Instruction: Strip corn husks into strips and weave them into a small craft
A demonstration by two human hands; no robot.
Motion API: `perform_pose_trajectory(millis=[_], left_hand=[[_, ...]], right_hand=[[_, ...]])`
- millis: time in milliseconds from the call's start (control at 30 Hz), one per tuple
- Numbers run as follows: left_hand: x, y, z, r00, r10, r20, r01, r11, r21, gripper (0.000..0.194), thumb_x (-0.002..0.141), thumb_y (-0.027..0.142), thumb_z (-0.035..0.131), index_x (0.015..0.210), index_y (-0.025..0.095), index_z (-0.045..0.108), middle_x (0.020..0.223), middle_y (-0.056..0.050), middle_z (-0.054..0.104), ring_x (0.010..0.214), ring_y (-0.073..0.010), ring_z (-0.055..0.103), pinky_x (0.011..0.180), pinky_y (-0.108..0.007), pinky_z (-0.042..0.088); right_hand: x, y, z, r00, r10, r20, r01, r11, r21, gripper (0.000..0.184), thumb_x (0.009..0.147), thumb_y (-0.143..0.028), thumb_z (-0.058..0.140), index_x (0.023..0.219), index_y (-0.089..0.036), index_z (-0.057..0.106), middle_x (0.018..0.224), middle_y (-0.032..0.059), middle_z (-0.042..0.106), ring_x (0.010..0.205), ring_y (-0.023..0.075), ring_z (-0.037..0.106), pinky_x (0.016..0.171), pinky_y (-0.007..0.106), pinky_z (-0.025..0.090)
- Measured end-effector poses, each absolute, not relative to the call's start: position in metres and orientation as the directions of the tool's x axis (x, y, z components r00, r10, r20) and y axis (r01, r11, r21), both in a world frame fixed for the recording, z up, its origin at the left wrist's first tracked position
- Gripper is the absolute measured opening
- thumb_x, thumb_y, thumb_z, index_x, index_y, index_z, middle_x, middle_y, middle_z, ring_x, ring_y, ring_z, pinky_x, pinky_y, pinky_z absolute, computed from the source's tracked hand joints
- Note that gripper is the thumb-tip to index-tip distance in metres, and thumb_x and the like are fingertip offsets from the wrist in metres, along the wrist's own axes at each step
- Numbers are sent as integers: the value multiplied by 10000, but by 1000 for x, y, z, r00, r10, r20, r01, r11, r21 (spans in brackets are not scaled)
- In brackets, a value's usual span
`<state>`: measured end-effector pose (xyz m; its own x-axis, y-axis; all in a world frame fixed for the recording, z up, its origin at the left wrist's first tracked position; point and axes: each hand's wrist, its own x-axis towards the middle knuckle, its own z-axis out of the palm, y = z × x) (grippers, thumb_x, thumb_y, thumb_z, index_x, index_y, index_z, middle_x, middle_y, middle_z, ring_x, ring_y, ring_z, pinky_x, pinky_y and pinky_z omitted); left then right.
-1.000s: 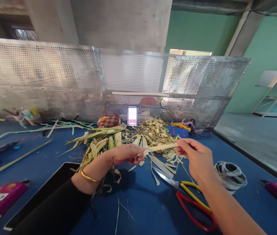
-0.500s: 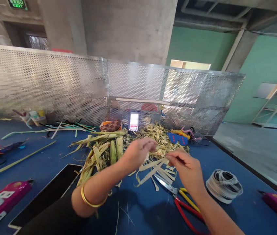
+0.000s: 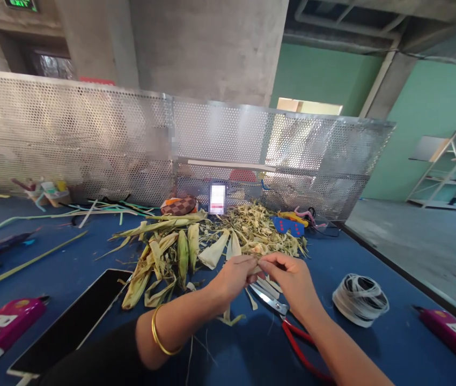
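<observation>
My left hand (image 3: 236, 276) and my right hand (image 3: 286, 273) meet above the blue table, fingertips together. Both are closed on pale corn husk strips (image 3: 257, 269), mostly hidden by the fingers. A loose strip end (image 3: 231, 320) shows under my left hand. Just below my right hand lie shears (image 3: 270, 300) with red handles, partly covered by my right forearm. To the left is a pile of long corn husks (image 3: 163, 252). Wider white husk pieces (image 3: 214, 251) lie beyond my left hand, beside a heap of shredded husk (image 3: 260, 228).
A roll of clear strip (image 3: 360, 300) stands at right, near a magenta power strip (image 3: 451, 335). At left are a black tray (image 3: 77, 316) and another magenta power strip (image 3: 10, 327). A lit phone (image 3: 217, 198) leans before a perforated metal screen (image 3: 220, 128).
My left hand has come down and toward my right hand, and their fingertips now meet. The fan of husk strips is now mostly behind my hands. The view has shifted slightly.
</observation>
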<state>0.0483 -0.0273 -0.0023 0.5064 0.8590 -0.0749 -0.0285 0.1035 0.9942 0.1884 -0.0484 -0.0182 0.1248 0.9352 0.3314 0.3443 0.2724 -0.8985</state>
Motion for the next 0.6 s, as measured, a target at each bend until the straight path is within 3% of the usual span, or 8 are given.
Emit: perform_pose_trajectory(millis=[200,333,400,600], left_hand=[[50,-21,-13,541,841,24,38,-53,998,250,747,381,535,662,152,585,547,45,387,532,-92,313,517,-242,215],[50,-20,-15,510,859,40,32,-65,997,252,752,377,533,649,152,582,548,44,394,523,-85,318,509,-230,220],[50,-20,-16,502,864,38,16,-53,998,268,762,396,529,657,154,583,535,48,389,505,-81,308,504,-227,224],[52,-18,-20,499,864,71,7,-86,996,260,761,384,527,665,150,591,540,38,410,517,-86,344,503,-221,245]], right_hand=[[196,-48,-12,99,965,241,206,217,-954,182,699,-354,656,657,-180,687,538,-16,552,534,121,447,524,245,364],[212,-44,-9,267,937,224,29,225,-974,265,655,-432,694,732,-180,716,631,10,603,584,134,486,583,273,403],[220,-43,-8,314,922,225,25,229,-973,300,649,-456,698,767,-182,726,677,26,627,622,146,507,607,282,416],[216,-46,-11,26,986,167,123,162,-979,277,663,-367,694,884,-204,725,700,7,656,625,143,546,626,285,439]])
